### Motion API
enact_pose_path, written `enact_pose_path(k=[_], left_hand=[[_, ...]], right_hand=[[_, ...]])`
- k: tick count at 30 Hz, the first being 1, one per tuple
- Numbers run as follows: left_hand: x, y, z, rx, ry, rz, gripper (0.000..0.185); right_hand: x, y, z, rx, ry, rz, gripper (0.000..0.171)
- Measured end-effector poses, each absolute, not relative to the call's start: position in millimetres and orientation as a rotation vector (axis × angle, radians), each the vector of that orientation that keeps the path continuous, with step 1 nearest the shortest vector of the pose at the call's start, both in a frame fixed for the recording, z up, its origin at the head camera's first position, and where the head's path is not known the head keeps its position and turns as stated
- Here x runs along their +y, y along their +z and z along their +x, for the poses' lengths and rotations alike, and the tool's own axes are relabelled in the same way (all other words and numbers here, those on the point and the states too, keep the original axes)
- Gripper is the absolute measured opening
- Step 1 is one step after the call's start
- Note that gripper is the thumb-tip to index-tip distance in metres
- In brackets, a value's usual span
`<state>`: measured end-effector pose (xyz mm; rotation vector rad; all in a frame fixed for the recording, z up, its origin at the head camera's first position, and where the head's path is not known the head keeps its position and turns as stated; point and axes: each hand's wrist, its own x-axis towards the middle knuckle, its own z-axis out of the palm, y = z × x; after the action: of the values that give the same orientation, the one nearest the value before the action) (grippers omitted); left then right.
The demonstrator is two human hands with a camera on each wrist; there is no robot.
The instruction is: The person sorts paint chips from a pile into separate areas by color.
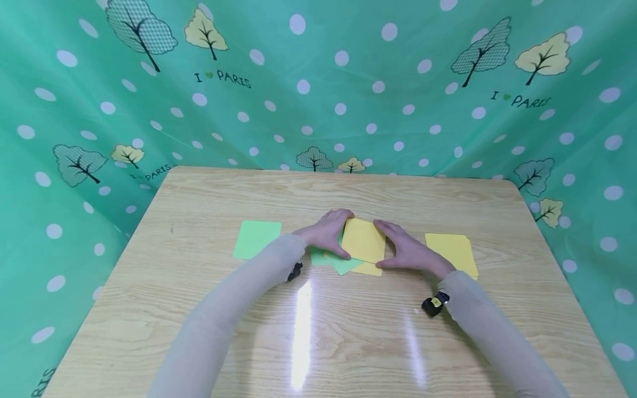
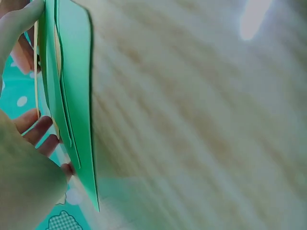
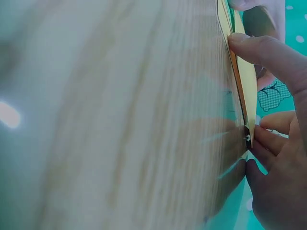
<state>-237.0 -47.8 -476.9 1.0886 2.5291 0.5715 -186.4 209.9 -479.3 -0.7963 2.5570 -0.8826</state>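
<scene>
A loose pile of yellow and green paper cards lies in the middle of the wooden table, with a yellow card on top. My left hand grips the pile's left side, thumb at the near edge and fingers at the far corner. My right hand grips its right side. In the left wrist view the green cards show edge-on beside my fingers. The right wrist view has my thumb pressed on the edge of the yellow cards.
A single green card lies flat left of the pile, and a small yellow stack lies to its right. A green dotted curtain surrounds the table on three sides. Glare streaks mark the near tabletop.
</scene>
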Motion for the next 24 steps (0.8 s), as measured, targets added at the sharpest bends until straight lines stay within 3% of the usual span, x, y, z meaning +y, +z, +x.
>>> enact_pose_path(k=[24], left_hand=[[-69.9,-474.9,-232.9,2.533,0.814,0.976,0.112]], right_hand=[[192.9,-468.5,-194.3,2.558,-1.036,-0.808,0.111]])
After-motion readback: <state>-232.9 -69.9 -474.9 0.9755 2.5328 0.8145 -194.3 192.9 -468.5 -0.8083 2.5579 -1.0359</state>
